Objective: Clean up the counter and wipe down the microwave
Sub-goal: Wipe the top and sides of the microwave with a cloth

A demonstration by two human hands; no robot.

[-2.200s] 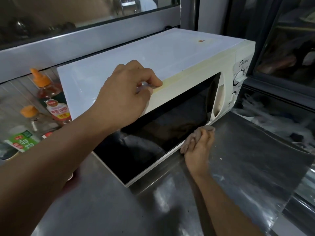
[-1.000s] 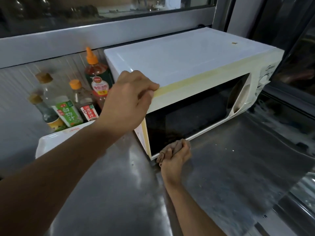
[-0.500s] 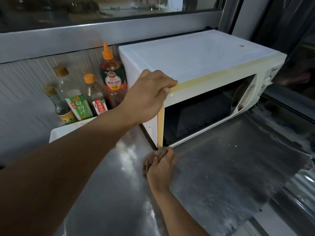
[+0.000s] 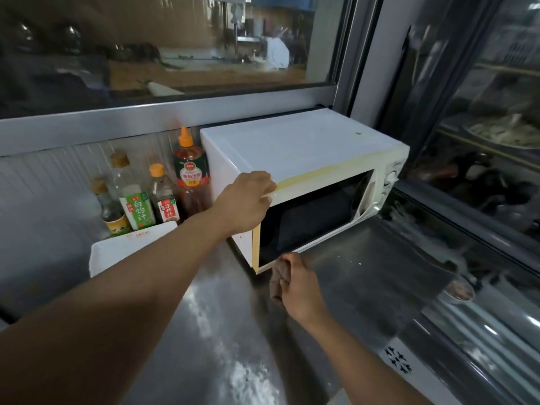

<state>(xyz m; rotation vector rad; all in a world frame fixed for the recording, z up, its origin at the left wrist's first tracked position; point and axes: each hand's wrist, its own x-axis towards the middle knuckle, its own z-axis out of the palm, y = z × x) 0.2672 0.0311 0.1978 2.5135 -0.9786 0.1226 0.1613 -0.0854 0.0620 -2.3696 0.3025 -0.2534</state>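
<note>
A white microwave [image 4: 295,147] stands a little right of the middle of the frame on a steel worktop [image 4: 365,287], its dark-windowed door facing the lower right and a yellowed strip running along the top front edge. The left hand [image 4: 247,201] reaches in from the lower left and rests on the microwave's upper front corner, its grip curled over that edge with the fingers bent onto the top panel. The right hand [image 4: 298,285] comes up from the bottom centre and sits just below the microwave's lower front corner, its grip closed tight round a bunched brown cloth [image 4: 279,280], which hangs from the fist to the left and lies at or just above the worktop; whether the cloth touches the microwave cannot be told. To the left of the microwave, against the ribbed back wall, stand four bottles: a tall sauce bottle with an orange nozzle [image 4: 190,173] right beside the microwave's side, a small orange-capped bottle [image 4: 163,194], a bottle with a green label [image 4: 133,197] and a dark bottle with a cork-coloured cap [image 4: 109,209] furthest left. In front of them lies a white tray [image 4: 117,252]. A few pale crumbs [image 4: 359,263] dot the worktop to the right of the right hand.
</note>
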